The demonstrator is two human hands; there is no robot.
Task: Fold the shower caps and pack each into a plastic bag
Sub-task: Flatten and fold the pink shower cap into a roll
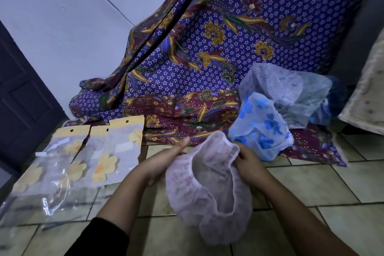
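Pink cap (pixel 207 193); bags (pixel 122 131), seemingly yellow-flowered caps (pixel 105 167) inside.

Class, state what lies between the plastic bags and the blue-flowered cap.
The pink cap, held by the left hand and right hand, above tiled floor; the head view shows it.
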